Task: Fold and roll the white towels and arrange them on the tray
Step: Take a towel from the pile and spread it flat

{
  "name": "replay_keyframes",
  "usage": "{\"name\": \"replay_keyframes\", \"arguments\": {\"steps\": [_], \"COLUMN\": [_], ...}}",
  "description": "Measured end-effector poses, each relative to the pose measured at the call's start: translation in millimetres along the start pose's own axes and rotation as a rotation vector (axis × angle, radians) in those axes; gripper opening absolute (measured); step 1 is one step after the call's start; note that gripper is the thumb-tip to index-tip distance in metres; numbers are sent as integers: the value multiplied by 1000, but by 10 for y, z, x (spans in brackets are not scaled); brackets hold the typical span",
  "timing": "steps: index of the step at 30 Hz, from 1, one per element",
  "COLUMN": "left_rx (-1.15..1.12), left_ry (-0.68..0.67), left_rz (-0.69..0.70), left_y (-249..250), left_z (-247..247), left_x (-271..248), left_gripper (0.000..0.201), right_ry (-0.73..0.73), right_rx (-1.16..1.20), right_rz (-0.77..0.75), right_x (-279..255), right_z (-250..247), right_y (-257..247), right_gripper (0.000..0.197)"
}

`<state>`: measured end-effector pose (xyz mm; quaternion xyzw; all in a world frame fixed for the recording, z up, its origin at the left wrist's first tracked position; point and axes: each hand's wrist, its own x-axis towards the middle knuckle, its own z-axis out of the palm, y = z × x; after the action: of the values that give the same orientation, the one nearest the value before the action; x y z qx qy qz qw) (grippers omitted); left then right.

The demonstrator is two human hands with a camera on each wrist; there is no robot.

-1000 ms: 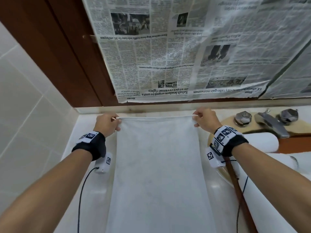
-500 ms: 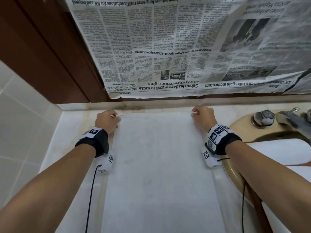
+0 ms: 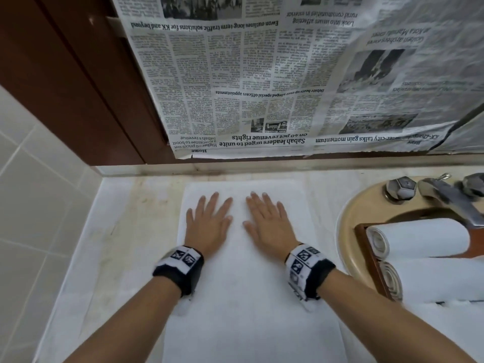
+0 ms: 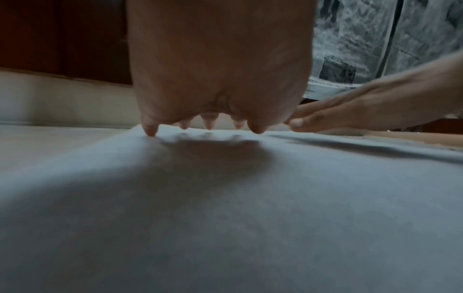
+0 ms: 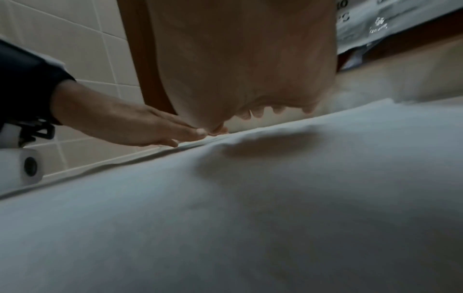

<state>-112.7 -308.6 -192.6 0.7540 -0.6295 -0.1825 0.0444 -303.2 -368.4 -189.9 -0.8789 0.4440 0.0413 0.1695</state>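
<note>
A long white towel (image 3: 246, 289) lies flat on the pale counter, its far edge near the back wall. My left hand (image 3: 208, 222) and right hand (image 3: 267, 222) rest side by side on its far half, palms down and fingers straight. The wrist views show each palm hovering low, the left hand (image 4: 208, 99) and the right hand (image 5: 245, 83), with fingertips touching the towel (image 4: 225, 208) (image 5: 250, 208). At the right a brown wooden tray (image 3: 372, 260) sits over the basin and holds two rolled white towels (image 3: 421, 241), one behind the other.
A beige sink basin (image 3: 351, 218) with a metal faucet (image 3: 447, 200) and two knobs is at the right. Newspaper (image 3: 275, 82) hangs on the back wall over dark wood panels. White tiled wall (image 3: 34, 205) borders the counter (image 3: 110, 231) on the left.
Both hands let go of the towel's far corners, moved inward and now lie flat on its middle. The towel has been lowered onto the counter.
</note>
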Motion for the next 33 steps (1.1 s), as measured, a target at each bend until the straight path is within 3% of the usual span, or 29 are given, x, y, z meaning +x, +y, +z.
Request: {"name": "replay_keyframes", "arguments": {"steps": [4, 9, 12, 15, 18, 22, 25, 27, 33], "left_rx": [110, 80, 35, -62, -118, 6, 2, -33, -18], "left_ry": [-45, -82, -85, -36, -78, -87, -51, -41, -62], "left_rz": [-38, -232, -317, -227, -143, -122, -252, -317, -60], "left_y": [-23, -530, -612, -278, 93, -49, -356, -395, 139], "left_z": [89, -30, -130, -85, 158, 351, 301, 257, 498], "left_x": [25, -19, -166, -478, -799, -1046, -1161, -1258, -1794], "left_gripper": [66, 58, 61, 61, 61, 73, 64, 63, 75], "right_ry": [-57, -57, -40, -24, -94, -87, -87, -61, -82], "right_rx": [-41, -25, 0, 0, 2, -15, -13, 22, 84], "right_rz": [95, 291, 381, 255, 120, 218, 353, 365, 119], "right_x": [99, -80, -298, -593, -834, -996, -1164, -1292, -1666], "right_z": [67, -69, -174, -57, 188, 232, 144, 131, 432], "right_y": [85, 755, 876, 500, 40, 219, 515, 439, -497], "right_gripper": [62, 64, 63, 65, 65, 63, 64, 63, 78]}}
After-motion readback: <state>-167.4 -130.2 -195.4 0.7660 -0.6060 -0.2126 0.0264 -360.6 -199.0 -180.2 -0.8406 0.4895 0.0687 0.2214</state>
